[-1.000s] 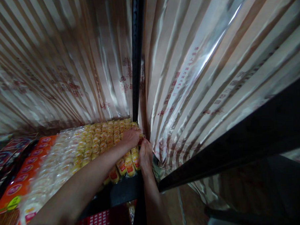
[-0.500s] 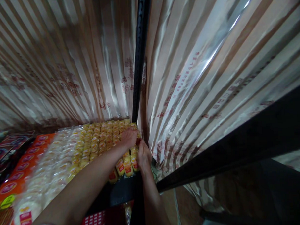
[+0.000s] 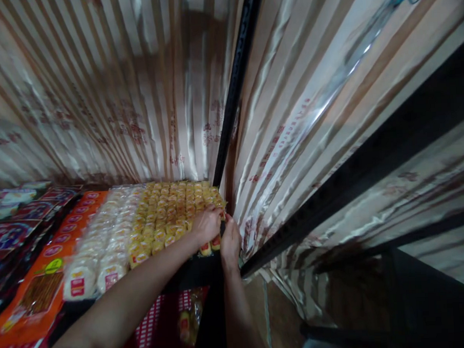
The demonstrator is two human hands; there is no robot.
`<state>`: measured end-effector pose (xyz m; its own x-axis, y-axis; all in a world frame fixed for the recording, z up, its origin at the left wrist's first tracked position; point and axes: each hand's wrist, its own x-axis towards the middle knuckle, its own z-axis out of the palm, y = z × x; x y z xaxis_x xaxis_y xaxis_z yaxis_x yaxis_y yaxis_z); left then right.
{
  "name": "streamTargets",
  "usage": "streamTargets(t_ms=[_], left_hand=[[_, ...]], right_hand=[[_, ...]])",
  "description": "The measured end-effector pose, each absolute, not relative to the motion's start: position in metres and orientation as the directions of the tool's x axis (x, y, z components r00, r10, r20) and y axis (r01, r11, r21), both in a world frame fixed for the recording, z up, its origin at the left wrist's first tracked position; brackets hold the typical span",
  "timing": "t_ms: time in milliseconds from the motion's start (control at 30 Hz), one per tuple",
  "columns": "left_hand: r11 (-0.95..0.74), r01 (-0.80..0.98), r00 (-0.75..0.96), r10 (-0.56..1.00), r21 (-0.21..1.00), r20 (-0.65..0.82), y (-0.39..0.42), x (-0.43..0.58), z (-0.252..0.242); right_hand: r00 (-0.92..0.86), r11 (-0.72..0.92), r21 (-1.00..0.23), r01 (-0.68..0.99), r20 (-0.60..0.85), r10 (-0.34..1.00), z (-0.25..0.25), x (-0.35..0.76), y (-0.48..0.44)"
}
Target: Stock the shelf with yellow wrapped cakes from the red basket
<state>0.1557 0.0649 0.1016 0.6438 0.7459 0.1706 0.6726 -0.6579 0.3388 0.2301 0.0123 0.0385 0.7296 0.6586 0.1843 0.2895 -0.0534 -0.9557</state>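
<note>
Rows of small yellow wrapped cakes (image 3: 162, 210) stand packed together on a dark shelf (image 3: 182, 275). My left hand (image 3: 208, 226) reaches across to the right end of these rows, fingers curled in on a yellow wrapped cake there. Close beside it, my right hand (image 3: 230, 243) comes up along the shelf's right side, its fingers bent toward the same spot. Between the two sets of fingertips a bit of yellow and red wrapper shows; most of it is hidden. What the right fingers hold cannot be made out.
Left of the cakes lie white round packets (image 3: 80, 275), an orange snack bag (image 3: 54, 253) and dark packets (image 3: 17, 232). A black upright post (image 3: 236, 86) and a slanting black bar (image 3: 332, 185) border the corner. Striped sheeting (image 3: 155, 95) hangs behind. Red baskets (image 3: 150, 321) sit below.
The view has shifted left, showing more of the goods there. Both hands remain at the row's right end; my left hand has drawn slightly nearer the front and its fingers are more curled.
</note>
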Motion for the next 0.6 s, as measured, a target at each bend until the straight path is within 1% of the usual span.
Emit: streamTargets(t_ms=[100, 300, 400, 500, 600], left_hand=[[-0.621, 0.635, 0.623, 0.763, 0.460, 0.170, 0.037, 0.139, 0.092], [-0.494, 0.606, 0.568, 0.817, 0.624, 0.095, -0.011, 0.094, 0.068], [-0.466, 0.578, 0.562, 0.823, 0.671, 0.087, -0.030, 0.067, 0.052], [-0.431, 0.583, 0.529, 0.845, 0.689, 0.080, -0.048, 0.041, 0.036], [-0.363, 0.609, 0.501, 0.865, 0.705, 0.012, -0.063, 0.019, 0.022]], right_hand=[[0.716, 0.033, -0.953, 0.301, 0.249, 0.652, 0.040, 0.211, -0.006], [0.625, 0.031, -0.939, 0.343, 0.253, 0.739, 0.033, 0.167, -0.051], [0.545, 0.036, -0.914, 0.405, 0.272, 0.793, 0.025, 0.145, -0.071], [0.452, 0.037, -0.872, 0.488, 0.289, 0.844, 0.014, 0.125, -0.088], [0.382, 0.029, -0.834, 0.550, 0.283, 0.880, 0.001, 0.109, -0.100]])
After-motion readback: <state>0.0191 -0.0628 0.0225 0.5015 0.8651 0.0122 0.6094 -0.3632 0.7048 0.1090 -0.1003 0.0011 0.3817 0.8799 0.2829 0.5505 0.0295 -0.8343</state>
